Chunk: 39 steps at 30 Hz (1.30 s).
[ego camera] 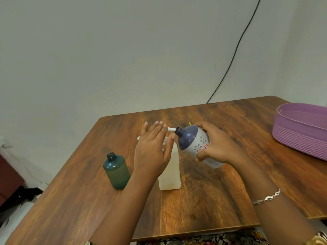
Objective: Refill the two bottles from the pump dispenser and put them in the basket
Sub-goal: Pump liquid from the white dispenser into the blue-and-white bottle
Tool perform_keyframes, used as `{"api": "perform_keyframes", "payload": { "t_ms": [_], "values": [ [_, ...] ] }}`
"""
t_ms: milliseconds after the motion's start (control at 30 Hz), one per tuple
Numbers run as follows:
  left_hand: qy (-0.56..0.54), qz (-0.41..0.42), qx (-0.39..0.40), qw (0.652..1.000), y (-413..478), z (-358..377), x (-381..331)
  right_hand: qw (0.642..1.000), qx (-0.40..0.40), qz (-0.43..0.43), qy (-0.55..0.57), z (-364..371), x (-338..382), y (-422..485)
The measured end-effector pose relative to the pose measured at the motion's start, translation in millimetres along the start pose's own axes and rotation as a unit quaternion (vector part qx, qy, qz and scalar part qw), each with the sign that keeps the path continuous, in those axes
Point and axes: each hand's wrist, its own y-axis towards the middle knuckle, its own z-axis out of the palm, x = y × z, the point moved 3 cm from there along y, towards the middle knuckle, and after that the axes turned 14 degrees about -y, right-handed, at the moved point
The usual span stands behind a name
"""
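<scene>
one purple bottle [194,142] tilted, neck toward spout [171,129]; right hand [219,145] grips, left hand [152,152] flat.

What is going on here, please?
A person is refilling bottles. The left hand lies flat over the head of the translucent white plastic pump dispenser, while the right hand grips a tilted purple-and-white plastic bottle with its open mouth at the spout. A teal plastic bottle stands uncapped on the wooden table; the purple ribbed basket holds neither yet.
</scene>
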Motion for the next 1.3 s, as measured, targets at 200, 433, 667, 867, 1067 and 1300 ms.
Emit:
{"api": "perform_keyframes", "payload": {
  "t_ms": [200, 433, 667, 867, 1067, 1300],
  "values": [
    [0.036, -0.014, 0.04, 0.998, -6.9, 5.4, 1.5, 0.999, 0.008, -0.001, -0.038, 5.3, 4.7, 0.2],
    [0.046, -0.005, 0.047, 0.998, 4.9, 0.4, -1.3, 1.0, -0.005, -0.007, -0.029, -0.6, 10.7, 1.4],
    [0.056, -0.012, 0.031, 0.998, -8.9, 9.9, 3.5, 0.999, 0.007, -0.009, -0.048, 7.5, 9.9, 0.9],
    [0.058, 0.028, -0.006, 0.998, 5.8, 6.2, 0.1, 0.999, -0.009, -0.011, -0.036, 2.1, 10.8, 4.6],
    [0.061, 0.027, -0.05, 0.996, -15.2, 20.1, 6.1, 0.999, 0.004, -0.015, -0.041, 9.4, 8.9, 3.7],
    [0.13, 0.092, -0.049, 0.986, 1.2, 13.6, 3.9, 0.999, -0.008, -0.016, -0.027, 2.7, 8.2, 2.9]
  ]
}}
